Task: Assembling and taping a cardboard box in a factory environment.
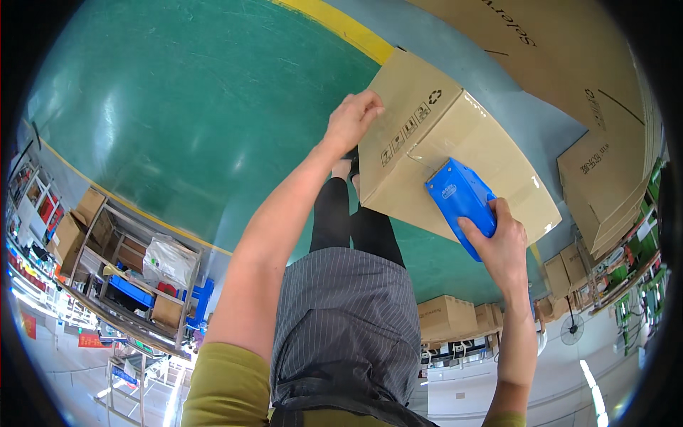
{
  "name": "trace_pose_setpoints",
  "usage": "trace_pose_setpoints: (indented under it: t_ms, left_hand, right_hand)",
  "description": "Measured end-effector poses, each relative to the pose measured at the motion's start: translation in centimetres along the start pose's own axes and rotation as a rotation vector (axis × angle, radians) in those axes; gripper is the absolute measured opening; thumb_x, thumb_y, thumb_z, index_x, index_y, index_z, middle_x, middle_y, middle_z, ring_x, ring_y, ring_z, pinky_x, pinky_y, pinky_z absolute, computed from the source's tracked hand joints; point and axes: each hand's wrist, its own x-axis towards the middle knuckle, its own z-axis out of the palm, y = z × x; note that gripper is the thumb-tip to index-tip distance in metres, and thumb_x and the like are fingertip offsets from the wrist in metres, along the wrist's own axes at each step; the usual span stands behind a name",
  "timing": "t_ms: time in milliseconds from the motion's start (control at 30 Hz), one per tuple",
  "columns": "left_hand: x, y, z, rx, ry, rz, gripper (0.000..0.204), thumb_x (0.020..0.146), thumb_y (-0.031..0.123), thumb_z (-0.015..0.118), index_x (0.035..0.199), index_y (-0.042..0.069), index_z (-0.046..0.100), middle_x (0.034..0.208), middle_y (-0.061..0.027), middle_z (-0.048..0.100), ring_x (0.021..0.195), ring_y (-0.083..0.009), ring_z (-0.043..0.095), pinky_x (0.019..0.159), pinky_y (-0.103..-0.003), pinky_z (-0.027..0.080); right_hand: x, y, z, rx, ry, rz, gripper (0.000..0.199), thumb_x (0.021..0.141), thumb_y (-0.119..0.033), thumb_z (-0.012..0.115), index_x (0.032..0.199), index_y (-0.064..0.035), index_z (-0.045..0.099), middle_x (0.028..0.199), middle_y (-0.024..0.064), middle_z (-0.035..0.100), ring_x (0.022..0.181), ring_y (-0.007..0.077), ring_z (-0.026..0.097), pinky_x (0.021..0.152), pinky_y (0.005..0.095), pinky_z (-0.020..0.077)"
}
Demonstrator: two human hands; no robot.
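A closed brown cardboard box [484, 149] stands tilted in the view in front of me, printed with black handling symbols on one side. My right hand [501, 245] grips a blue tape dispenser [455, 192], its front end against the box face near an edge. A strip of clear tape [425, 161] shows at that edge beside the dispenser. My left hand [354, 119] is at the box's left edge, fingers curled together. Whether they pinch anything there is hidden.
Flattened cardboard sheets [541, 50] lie at the upper right, with more stacked cardboard [605, 178] below them. A yellow line [341, 28] crosses the green floor [178, 107]. A loaded metal rack [135, 270] stands at the left; cartons [448, 318] sit behind me.
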Motion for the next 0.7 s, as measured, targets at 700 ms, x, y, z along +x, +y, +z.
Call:
trace_pose_setpoints:
  t_ms: [700]
  left_hand:
    - [-8.0,6.3,2.3,-0.261,-0.150,0.061,0.076,0.092,0.045,0.045,0.144,-0.001,0.012,0.149,-0.0233,0.016,0.138,-0.0351,0.017,0.111,-0.041,0.018]
  right_hand:
    - [-0.1,0.0,-0.1,0.049,-0.032,0.022,0.053,0.072,-0.034,0.074,0.103,0.0035,0.053,0.084,0.0227,0.064,0.075,0.0359,0.065,0.072,0.0416,0.0504]
